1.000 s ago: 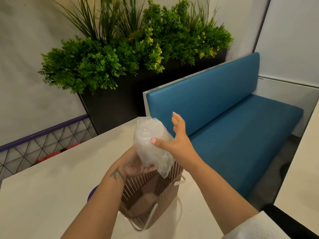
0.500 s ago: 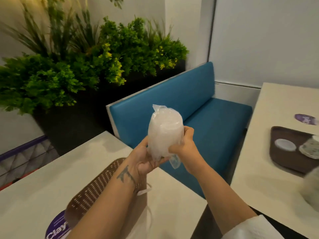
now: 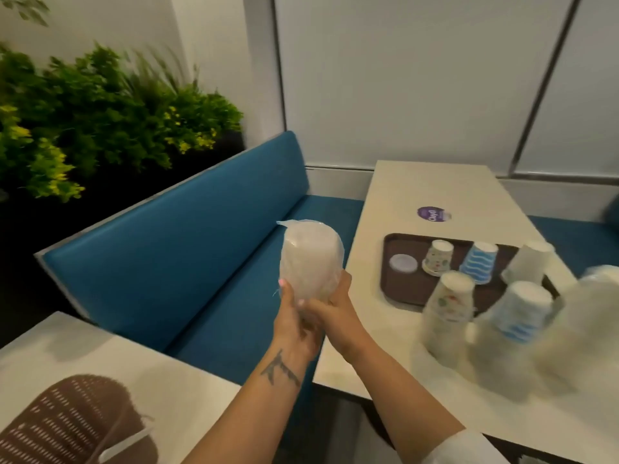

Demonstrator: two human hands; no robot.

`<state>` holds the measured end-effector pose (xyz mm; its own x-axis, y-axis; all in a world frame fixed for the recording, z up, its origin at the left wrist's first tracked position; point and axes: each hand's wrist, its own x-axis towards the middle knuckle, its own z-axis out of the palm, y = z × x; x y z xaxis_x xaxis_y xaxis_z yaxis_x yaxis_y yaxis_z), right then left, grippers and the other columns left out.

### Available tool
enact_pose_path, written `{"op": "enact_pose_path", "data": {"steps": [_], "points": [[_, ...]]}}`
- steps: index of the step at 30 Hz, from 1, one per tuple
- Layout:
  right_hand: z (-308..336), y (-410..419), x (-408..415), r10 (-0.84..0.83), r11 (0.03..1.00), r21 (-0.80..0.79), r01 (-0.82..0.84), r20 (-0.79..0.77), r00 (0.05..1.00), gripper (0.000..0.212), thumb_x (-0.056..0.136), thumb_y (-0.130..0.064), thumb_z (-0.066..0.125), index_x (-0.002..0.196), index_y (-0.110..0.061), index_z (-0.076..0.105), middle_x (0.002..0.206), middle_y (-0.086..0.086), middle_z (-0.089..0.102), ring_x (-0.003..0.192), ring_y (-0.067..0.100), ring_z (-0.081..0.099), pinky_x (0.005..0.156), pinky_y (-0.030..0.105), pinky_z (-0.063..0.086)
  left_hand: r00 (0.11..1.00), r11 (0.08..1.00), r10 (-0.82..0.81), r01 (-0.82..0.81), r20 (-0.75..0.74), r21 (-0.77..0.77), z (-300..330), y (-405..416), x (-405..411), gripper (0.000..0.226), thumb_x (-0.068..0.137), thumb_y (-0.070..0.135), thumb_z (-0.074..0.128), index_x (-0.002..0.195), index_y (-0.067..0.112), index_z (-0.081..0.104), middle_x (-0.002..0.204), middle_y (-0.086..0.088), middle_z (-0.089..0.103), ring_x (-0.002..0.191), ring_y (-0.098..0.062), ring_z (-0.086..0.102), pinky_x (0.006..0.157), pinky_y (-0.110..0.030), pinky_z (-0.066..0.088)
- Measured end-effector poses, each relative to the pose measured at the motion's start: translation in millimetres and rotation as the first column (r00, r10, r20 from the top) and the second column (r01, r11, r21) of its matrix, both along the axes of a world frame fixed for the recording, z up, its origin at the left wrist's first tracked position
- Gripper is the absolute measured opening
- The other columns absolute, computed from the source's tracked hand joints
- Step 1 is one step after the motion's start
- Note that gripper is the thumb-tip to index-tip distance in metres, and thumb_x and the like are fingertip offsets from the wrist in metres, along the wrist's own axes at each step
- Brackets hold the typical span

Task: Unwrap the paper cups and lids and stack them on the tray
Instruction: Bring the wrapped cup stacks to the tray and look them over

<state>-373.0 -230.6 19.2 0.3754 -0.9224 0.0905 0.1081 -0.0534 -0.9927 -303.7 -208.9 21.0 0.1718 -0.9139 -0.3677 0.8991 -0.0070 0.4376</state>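
Two tables (image 3: 445, 192) in play; the right one carries the brown tray (image 3: 398, 289), off to the right of both hands and a bit beyond them. Blue bench (image 3: 174, 262) sits behind and under the hands, planter greenery (image 3: 100, 105) far to their left. Brown perforated bag (image 3: 67, 426) lies on the near table, back behind the left wrist.

Wrapped cup stacks (image 3: 450, 306) stand off the tray, on its near side, to the right of the right hand, blurred. On the tray: upturned patterned cups (image 3: 479, 262) and one loose lid (image 3: 403, 263), well beyond the right hand.

Wrapped lid pack (image 3: 310, 259) is held upright in the air between the tables. Left hand (image 3: 294, 316) grips its lower end, fingers curled round the plastic. Right hand (image 3: 335, 309) clasps the same lower end from the other side, thumb on the wrap. Sealed tip points up, away from both hands.

Step, as I read it: carry the pack to the right table, then open it. Advice:
- move it over the tabletop before tearing, so loose lids don't drop onto the bench
- keep one hand round the stack, tear with the other at the gathered plastic
- don't squeeze; thin lids likely deform
- slide wrap off, set lids beside the loose one
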Motion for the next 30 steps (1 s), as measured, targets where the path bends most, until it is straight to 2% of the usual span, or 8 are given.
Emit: {"op": "enact_pose_path", "data": {"steps": [2, 5, 10, 13, 16, 22, 25, 30], "points": [[-5.4, -11.9, -19.4, -0.051, 0.999, 0.019, 0.051, 0.011, 0.999, 0.083, 0.06, -0.026, 0.08, 0.125, -0.025, 0.029, 0.115, -0.012, 0.052, 0.1, 0.001, 0.059, 0.07, 0.013, 0.051, 0.981, 0.998, -0.032, 0.019, 0.194, 0.067, -11.2, -13.6, -21.9, 0.083, 0.053, 0.075, 0.073, 0.114, 0.02, 0.064, 0.091, 0.007, 0.069, 0.096, -0.01, 0.07, 0.069, -0.021, 0.056], [-18.3, -30.1, -44.1, -0.236, 0.97, 0.044, 0.237, -0.04, 0.971, 0.08, 0.063, -0.029, 0.087, 0.12, -0.028, 0.031, 0.11, -0.013, 0.055, 0.099, 0.004, 0.059, 0.075, 0.022, 0.053, 0.949, 0.985, -0.162, 0.137, 0.27, 0.109, -27.9, -29.8, -44.5, 0.055, 0.092, 0.057, 0.046, 0.127, 0.017, 0.059, 0.117, -0.003, 0.068, 0.122, -0.023, 0.056, 0.093, -0.038, 0.049], [-47.7, -57.7, -82.9, -0.327, 0.945, 0.0, 0.328, -0.081, 0.941, 0.079, 0.067, -0.029, 0.086, 0.122, -0.029, 0.029, 0.109, -0.02, 0.052, 0.101, 0.007, 0.057, 0.081, 0.027, 0.052, 0.791, 0.919, -0.394, 0.322, 0.469, 0.23, -56.4, -48.4, -45.8, 0.052, 0.087, 0.047, 0.055, 0.132, 0.022, 0.051, 0.123, -0.004, 0.062, 0.107, -0.023, 0.061, 0.085, -0.055, 0.051], [-67.0, -68.7, -96.6, -0.311, 0.95, 0.003, 0.313, -0.113, 0.944, 0.083, 0.068, -0.029, 0.085, 0.128, -0.025, 0.028, 0.118, -0.011, 0.054, 0.108, 0.012, 0.055, 0.086, 0.027, 0.051, 0.632, 0.848, -0.529, 0.409, 0.566, 0.337, -74.9, -60.6, -32.1, 0.064, 0.091, 0.035, 0.06, 0.146, 0.035, 0.026, 0.128, 0.0, 0.06, 0.11, -0.023, 0.062, 0.087, -0.05, 0.05], [-84.4, -75.8, -101.5, -0.277, 0.959, 0.001, 0.282, -0.189, 0.942, 0.084, 0.067, -0.031, 0.086, 0.127, -0.026, 0.027, 0.122, -0.007, 0.051, 0.11, 0.014, 0.053, 0.085, 0.024, 0.048, 0.341, 0.765, -0.622, 0.458, 0.705, 0.453, -83.4, -75.2, -21.0, 0.067, 0.091, 0.027, 0.064, 0.146, 0.034, 0.026, 0.125, 0.001, 0.061, 0.11, -0.016, 0.063, 0.087, -0.037, 0.051], [-115.4, -87.5, -97.5, -0.261, 0.954, 0.068, 0.293, -0.297, 0.918, 0.085, 0.063, -0.025, 0.089, 0.13, -0.02, 0.036, 0.115, -0.005, 0.058, 0.107, 0.017, 0.057, 0.077, 0.017, 0.048, -0.172, 0.764, -0.561, 0.268, 0.809, 0.587, -104.4, -105.5, -6.8, 0.075, 0.059, 0.049, 0.084, 0.124, 0.025, 0.056, 0.123, 0.006, 0.06, 0.109, -0.017, 0.059, 0.093, -0.037, 0.049], [-121.9, -86.8, -95.0, -0.231, 0.959, 0.054, 0.277, -0.414, 0.881, 0.078, 0.065, -0.028, 0.087, 0.119, -0.022, 0.03, 0.101, -0.009, 0.054, 0.091, 0.014, 0.058, 0.059, 0.01, 0.044, -0.229, 0.841, -0.445, 0.225, 0.866, 0.492, -116.0, -111.6, -9.7, 0.088, 0.044, 0.042, 0.087, 0.122, 0.031, 0.05, 0.115, 0.011, 0.06, 0.105, -0.015, 0.059, 0.084, -0.039, 0.056], [-135.6, -83.2, -100.1, -0.226, 0.955, 0.079, 0.285, -0.429, 0.875, 0.064, 0.075, -0.018, 0.079, 0.114, -0.026, 0.03, 0.105, -0.006, 0.055, 0.096, 0.016, 0.057, 0.07, 0.015, 0.049, -0.283, 0.853, -0.368, 0.277, 0.885, 0.443, -126.0, -113.6, -17.1, 0.079, 0.045, 0.052, 0.086, 0.114, 0.039, 0.05, 0.099, 0.016, 0.066, 0.092, -0.012, 0.064, 0.079, -0.042, 0.057]]}}
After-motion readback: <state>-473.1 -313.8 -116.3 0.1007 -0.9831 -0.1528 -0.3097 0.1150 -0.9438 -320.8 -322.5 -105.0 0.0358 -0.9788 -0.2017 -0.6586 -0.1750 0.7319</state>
